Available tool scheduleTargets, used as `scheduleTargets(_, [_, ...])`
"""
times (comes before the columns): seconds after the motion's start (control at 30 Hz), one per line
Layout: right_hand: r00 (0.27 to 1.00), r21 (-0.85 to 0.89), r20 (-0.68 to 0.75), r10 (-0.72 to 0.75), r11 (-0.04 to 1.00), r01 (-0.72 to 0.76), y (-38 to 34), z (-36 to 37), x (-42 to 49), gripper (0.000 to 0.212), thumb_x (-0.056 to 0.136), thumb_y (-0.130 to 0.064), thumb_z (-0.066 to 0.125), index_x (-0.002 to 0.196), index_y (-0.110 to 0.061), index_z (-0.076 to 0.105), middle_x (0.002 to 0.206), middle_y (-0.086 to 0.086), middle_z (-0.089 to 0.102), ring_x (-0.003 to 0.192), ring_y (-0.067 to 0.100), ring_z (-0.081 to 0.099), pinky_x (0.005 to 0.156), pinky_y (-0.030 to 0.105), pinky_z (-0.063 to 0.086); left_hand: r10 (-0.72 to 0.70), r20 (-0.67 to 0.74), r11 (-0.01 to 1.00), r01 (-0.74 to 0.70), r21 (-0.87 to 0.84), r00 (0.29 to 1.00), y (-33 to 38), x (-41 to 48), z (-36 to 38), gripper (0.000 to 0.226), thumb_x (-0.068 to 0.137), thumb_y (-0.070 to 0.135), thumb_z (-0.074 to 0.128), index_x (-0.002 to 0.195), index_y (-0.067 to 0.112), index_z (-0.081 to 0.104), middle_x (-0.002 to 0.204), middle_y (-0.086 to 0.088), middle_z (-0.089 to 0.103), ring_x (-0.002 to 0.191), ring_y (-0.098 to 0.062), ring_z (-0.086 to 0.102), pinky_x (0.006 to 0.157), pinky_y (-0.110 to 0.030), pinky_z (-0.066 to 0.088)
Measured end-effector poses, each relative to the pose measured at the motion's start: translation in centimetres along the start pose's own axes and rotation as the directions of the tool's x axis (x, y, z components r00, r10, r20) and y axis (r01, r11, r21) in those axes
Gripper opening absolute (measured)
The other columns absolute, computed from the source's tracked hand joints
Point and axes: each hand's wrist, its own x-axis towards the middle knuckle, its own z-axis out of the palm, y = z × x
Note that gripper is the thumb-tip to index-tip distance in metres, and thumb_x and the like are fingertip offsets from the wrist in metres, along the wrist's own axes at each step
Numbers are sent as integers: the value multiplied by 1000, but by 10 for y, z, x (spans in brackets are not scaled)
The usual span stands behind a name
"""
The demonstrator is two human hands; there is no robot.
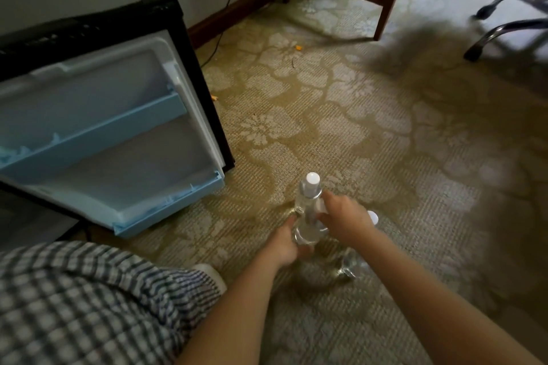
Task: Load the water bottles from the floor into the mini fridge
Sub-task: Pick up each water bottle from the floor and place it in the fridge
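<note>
The left hand [286, 241] grips the lower body of a clear water bottle [308, 210], fingers wrapped around it; the bottle's white cap [313, 178] points away from the person. The right hand [345, 218] closes on the same bottle from its other side, higher up. Just beyond the right hand, a 2nd white cap [373, 217] peeks out, and a 2nd clear bottle [351, 268] lies on the patterned carpet [370, 133] beneath the right wrist. Left of both hands stands the mini fridge door [112, 139], swung open, its blue shelves [98, 139] bare.
</note>
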Motion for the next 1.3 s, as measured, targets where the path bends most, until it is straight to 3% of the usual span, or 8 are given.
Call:
scheduleTargets(0.1, [996, 100, -51, -78, 992, 83, -10, -31, -14, 30, 95, -27, 49, 119, -9, 45, 106, 10, 63, 92, 28, 60, 71, 33, 46, 118, -105, 990, -125, -61, 987, 11, -6, -7, 62, 79, 11, 71, 134, 13, 42, 126, 1, 53, 123, -21, 51, 100, -29, 46])
scheduleTargets(0.2, [980, 158, -123, -159, 971, 177, -27, -64, -27, 28, 95, -26, 50, 116, -8, 47, 100, 5, 59, 84, 20, 54, 69, 28, 40, 224, -207, 958, -254, -132, 952, 23, -15, -21, 45, 76, 21, 75, 115, 19, 54, 105, 10, 63, 95, -13, 62, 73, -23, 56])
scheduleTargets(0.33, [941, 178, -230, -249, 940, 292, -53, -105, -39, 27, 95, -26, 51, 114, -8, 48, 100, 6, 60, 87, 21, 56, 71, 29, 43, 337, -340, 897, -409, -167, 878, 42, -37, -47, 49, 72, 26, 79, 115, 23, 56, 106, 6, 66, 95, -11, 62, 80, -32, 52])
scheduleTargets(0.47, [891, 186, -334, -307, 905, 381, -79, -140, -45, 27, 94, -30, 52, 112, -10, 51, 97, 1, 60, 89, 19, 59, 75, 30, 47, 413, -411, 849, -507, -149, 813, 65, -57, -81, 51, 69, 26, 81, 114, 25, 58, 101, 12, 65, 91, 1, 59, 71, -16, 46])
scheduleTargets(0.77, [761, 153, -496, -419, 820, 551, -168, -203, -38, 36, 87, -33, 62, 112, -9, 53, 106, 5, 62, 94, 22, 59, 77, 37, 51, 487, -506, 794, -602, -84, 712, 89, -103, -185, 35, 68, 17, 81, 96, 23, 61, 95, 2, 68, 91, -16, 65, 82, -32, 54])
scheduleTargets(1.0, [731, 193, -473, -492, 751, 631, -259, -216, -26, 36, 87, -33, 63, 113, -15, 47, 100, 1, 50, 86, 18, 49, 56, 22, 33, 464, -608, 833, -550, 52, 644, 61, -148, -269, 50, 61, 40, 81, 104, 21, 65, 101, 0, 71, 97, -18, 67, 89, -44, 54])
scheduleTargets(1.2, [786, 217, -338, -518, 770, 600, -332, -194, -11, 38, 85, -37, 65, 108, -9, 54, 99, 6, 55, 89, 21, 53, 61, 24, 39, 379, -684, 849, -528, -11, 624, 8, -169, -308, 42, 68, 20, 81, 106, 20, 63, 99, 3, 69, 95, -16, 65, 83, -29, 53])
scheduleTargets(1.3, [820, 297, -245, -518, 765, 572, -359, -172, -3, 42, 85, -36, 65, 111, -5, 58, 105, 11, 60, 96, 27, 61, 70, 36, 55, 320, -703, 869, -493, -51, 636, -26, -170, -320, 50, 65, 29, 83, 110, 17, 63, 105, -1, 69, 98, -19, 65, 89, -40, 54])
